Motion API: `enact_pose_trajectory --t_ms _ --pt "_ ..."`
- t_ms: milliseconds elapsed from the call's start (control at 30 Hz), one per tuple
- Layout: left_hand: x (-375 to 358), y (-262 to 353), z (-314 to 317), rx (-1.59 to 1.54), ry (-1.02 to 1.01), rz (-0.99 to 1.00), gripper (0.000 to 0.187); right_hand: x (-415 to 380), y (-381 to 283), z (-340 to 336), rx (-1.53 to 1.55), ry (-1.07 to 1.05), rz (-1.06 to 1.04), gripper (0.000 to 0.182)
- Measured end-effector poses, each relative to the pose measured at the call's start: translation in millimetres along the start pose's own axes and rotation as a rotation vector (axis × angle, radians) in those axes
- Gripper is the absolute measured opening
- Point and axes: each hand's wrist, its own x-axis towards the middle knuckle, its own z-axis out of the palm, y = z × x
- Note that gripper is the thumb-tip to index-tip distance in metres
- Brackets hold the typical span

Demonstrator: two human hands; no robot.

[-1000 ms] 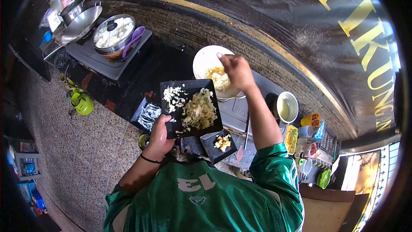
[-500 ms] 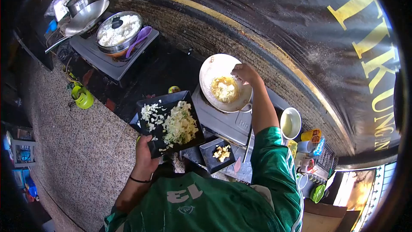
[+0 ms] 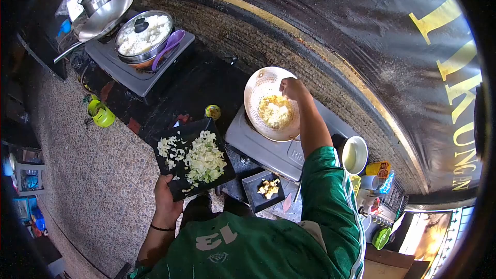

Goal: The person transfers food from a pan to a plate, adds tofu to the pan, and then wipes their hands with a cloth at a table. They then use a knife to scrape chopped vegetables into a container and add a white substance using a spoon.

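My left hand [image 3: 166, 199] grips the near left corner of a black square plate [image 3: 226, 171]. On the plate are a large heap of chopped pale green vegetable [image 3: 205, 159] and a smaller scatter of white pieces [image 3: 170, 149]. My right hand [image 3: 293, 89] is over the right side of a wok [image 3: 254, 85], its fingers closed together; what they hold, if anything, is hidden. In the wok's bottom, a pale yellow-white food [image 3: 275, 111] sits in golden oil. The wok rests on a grey gas stove [image 3: 243, 133].
A smaller black plate [image 3: 252, 182] with pale yellowish chunks [image 3: 268, 188] lies in front of the stove. A white pot [image 3: 355, 155] stands right of it. Far left, a lidded pan [image 3: 143, 36] of white food and a purple spoon [image 3: 169, 48] sit on another stove [image 3: 124, 75]. A small tin [image 3: 212, 112] stands between them.
My left hand has drawn the plate of chopped vegetables left and slightly toward me, leaving the small tin in fuller view. My right hand stays over the wok, fingers still closed.
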Motion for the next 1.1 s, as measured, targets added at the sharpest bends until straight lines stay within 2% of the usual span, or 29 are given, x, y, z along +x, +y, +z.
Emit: enact_pose_trajectory --t_ms 100,400,500,933,1100 --pt "0.4 0.6 -0.1 0.014 0.005 -0.007 0.046 1.9 0.7 2.9 -0.102 0.06 -0.065 0.017" --pt "3.2 -1.3 4.2 0.039 -0.002 0.0 0.046 0.2 2.4 9.5 -0.159 0.092 -0.12 0.023" --pt "3.4 -1.7 3.4 0.043 0.005 0.007 0.045 -3.9 -1.0 7.1 -0.132 0.032 -0.062 0.023" --pt "-2.0 -2.4 2.2 0.023 0.017 0.023 0.044 -1.4 -2.0 6.7 -0.215 0.02 -0.05 0.025" --pt "-3.7 -2.8 -2.0 0.011 0.011 0.033 0.044 -9.4 -11.6 0.3 -0.177 0.062 -0.011 0.019"
